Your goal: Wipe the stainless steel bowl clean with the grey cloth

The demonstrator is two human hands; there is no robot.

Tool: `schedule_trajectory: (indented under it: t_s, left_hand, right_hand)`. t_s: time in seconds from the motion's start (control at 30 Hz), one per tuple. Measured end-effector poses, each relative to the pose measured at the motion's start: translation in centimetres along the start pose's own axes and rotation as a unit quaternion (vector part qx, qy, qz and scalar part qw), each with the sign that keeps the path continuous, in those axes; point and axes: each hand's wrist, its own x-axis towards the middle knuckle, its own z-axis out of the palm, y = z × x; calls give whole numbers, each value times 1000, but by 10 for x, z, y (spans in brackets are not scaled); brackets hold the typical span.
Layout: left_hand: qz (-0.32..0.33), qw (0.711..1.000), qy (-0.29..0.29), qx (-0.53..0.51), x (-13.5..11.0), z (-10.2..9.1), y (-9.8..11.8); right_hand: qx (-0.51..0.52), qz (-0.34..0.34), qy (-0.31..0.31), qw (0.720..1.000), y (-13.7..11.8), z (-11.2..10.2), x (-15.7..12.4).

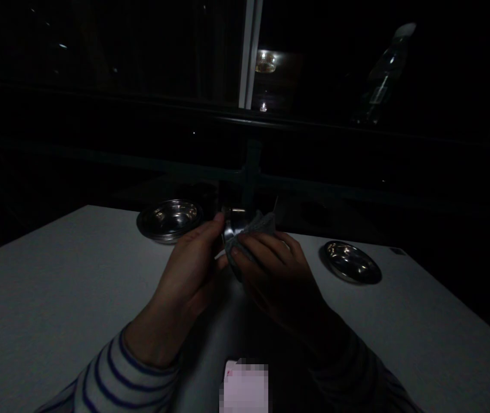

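Note:
Above the middle of the white table, my left hand (190,265) is closed on the edge of a shiny metal bowl (229,230), thumb on top. Much of this bowl is covered by my hands and a cloth, so its full shape is hidden. My right hand (277,272) grips a grey cloth (264,222) and presses it against the metal. To the left of my hands stands a stack of metal bowls (170,221). On the right a shallow metal bowl (352,262) rests by itself on the table.
The white table (77,287) spans the view, its far edge just beyond the bowls. Near the front lies a flat pinkish item with a blurred surface (245,387). Behind are a dark window with a pale frame (250,57) and a clear plastic bottle (385,77).

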Motion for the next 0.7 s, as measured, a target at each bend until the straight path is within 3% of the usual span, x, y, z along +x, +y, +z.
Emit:
schedule_trajectory:
  t_s: [0.2,0.43,0.7]
  left_hand:
    - [-44,998,-49,17,-4,2,-4]
    - [-2,1000,-18,2,-1,0,1]
    - [-17,999,-35,17,-3,1,-2]
  right_hand:
    - [-5,40,15,999,0,-4,3]
    - [1,-7,36,999,2,0,-1]
    - [7,29,33,999,1,-4,1]
